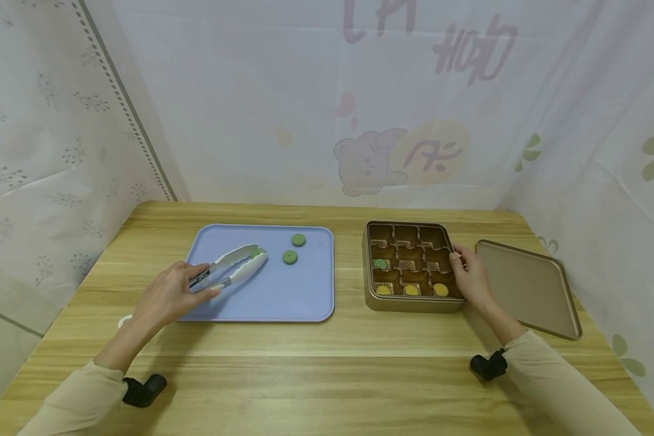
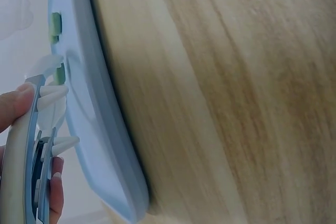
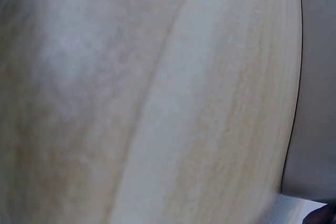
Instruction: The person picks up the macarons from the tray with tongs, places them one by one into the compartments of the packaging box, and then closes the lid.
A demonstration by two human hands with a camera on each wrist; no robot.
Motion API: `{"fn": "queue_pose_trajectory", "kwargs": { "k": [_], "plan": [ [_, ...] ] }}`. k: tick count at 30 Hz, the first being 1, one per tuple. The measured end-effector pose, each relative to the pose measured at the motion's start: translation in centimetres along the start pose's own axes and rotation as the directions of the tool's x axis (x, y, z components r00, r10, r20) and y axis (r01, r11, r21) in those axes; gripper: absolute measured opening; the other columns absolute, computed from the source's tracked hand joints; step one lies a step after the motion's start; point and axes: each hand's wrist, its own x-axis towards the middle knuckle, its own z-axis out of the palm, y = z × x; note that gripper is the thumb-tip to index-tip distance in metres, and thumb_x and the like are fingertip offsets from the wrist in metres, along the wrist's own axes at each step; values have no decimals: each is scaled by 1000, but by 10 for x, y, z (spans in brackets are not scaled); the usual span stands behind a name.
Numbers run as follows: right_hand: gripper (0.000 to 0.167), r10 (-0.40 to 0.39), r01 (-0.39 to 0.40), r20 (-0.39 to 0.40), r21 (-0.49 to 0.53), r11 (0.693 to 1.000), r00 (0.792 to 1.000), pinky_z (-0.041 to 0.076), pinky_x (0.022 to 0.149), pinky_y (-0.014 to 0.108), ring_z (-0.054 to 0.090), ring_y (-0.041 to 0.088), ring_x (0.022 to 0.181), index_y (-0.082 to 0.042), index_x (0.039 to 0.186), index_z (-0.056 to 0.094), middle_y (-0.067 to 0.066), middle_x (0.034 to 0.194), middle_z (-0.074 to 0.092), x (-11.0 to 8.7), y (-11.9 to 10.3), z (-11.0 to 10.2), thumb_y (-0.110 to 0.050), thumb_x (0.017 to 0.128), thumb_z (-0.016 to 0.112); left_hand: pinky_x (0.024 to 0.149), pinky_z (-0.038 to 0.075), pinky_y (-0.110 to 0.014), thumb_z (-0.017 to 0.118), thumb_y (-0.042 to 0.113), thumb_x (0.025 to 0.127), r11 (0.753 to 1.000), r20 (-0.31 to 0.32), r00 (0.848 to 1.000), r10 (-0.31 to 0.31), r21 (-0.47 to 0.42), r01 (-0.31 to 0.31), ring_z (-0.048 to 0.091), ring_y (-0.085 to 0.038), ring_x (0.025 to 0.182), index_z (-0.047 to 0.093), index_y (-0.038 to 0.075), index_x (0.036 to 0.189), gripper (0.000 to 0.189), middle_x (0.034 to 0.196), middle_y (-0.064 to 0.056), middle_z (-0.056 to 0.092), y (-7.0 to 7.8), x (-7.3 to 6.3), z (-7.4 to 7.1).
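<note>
In the head view, my left hand (image 1: 169,293) grips a pair of tongs (image 1: 234,257) over the blue tray (image 1: 283,303). A green cookie (image 1: 258,252) lies between the white tong tips. Two more green cookies (image 1: 290,257) rest on the tray further right. With its thumb on the rim, my right hand (image 1: 473,275) holds the right side of a gold tin (image 1: 409,304). The tin's brown divided insert has one green cookie (image 1: 380,263) in the middle row's left compartment and yellow cookies (image 1: 412,290) along the front row. The left wrist view shows fingers (image 2: 16,106) around the tongs.
A gold lid (image 1: 528,287) lies on the wooden table (image 1: 327,375) right of the tin. Part of a white ring (image 1: 124,321) shows beside the left wrist. Patterned cloth (image 1: 283,109) hangs behind the table and along both sides.
</note>
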Motion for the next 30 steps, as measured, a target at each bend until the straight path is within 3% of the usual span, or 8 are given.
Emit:
{"fn": "queue_pose_trajectory", "kwargs": {
  "k": [8,17,30],
  "plan": [
    [37,8,-8,1,-6,1000,1000,37,54,25,42,7,63,11,129,49,20,82,57,0,1,1,-11,100,42,51,27,-27,76,33,78,1000,-13,1000,8,-8,-8,36,-16,60,58,-5,124,63,72,-5,43,7,4,-3],
    [37,20,-20,2,-17,1000,1000,37,55,25,43,9,63,10,129,50,19,82,56,0,1,1,-12,100,43,53,29,-27,76,29,78,998,-23,998,51,-36,-52,38,-16,62,59,-4,124,59,88,-15,58,28,12,-6],
    [36,18,-18,1,-27,999,1000,37,56,25,43,10,65,10,128,50,18,83,56,1,2,1,-12,100,43,54,31,-28,77,29,77,992,-20,995,96,-83,-98,39,-17,63,59,1,126,59,98,-17,60,69,35,4]
  ]
}}
